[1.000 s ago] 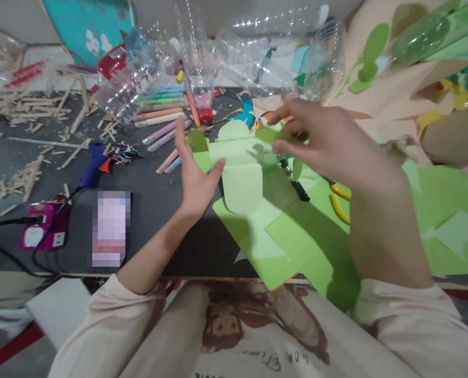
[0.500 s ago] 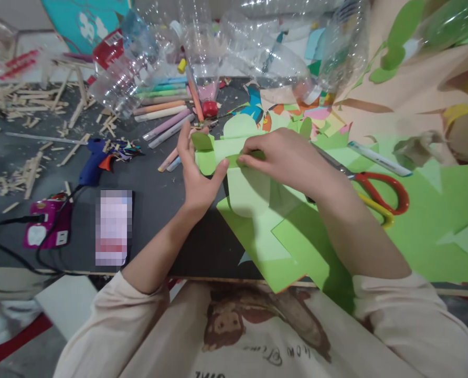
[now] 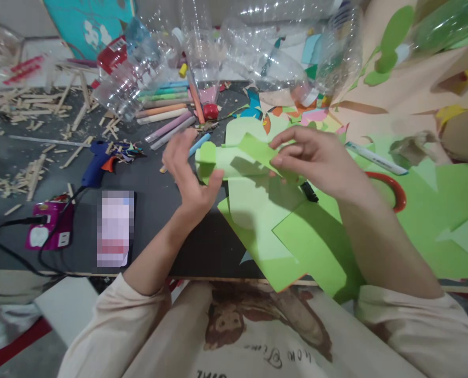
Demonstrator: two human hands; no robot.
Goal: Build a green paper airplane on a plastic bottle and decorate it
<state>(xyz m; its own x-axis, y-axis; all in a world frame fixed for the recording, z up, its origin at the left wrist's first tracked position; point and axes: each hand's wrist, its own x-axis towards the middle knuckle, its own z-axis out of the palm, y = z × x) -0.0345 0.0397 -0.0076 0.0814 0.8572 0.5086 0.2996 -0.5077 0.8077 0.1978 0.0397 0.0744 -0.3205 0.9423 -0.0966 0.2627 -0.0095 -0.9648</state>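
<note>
A pale green paper cut-out with rounded ends lies in front of me, over brighter green sheets. A small rounded green tab stands at its left end. My left hand curves around that end with its fingers apart; the thumb lies close against the paper. Between the thumb and fingers of my right hand is a bright green paper strip, tilted above the cut-out and casting a shadow. A small black object lies under the right hand.
Red-handled scissors lie partly hidden by my right forearm. At left are a blue glue gun, a phone and broken wooden sticks. Markers, paper scraps and clear plastic bottles fill the back.
My right hand has moved right and lifted the green strip off the cut-out, covering more of the scissors. The left hand has shifted slightly left, its fingers looser.
</note>
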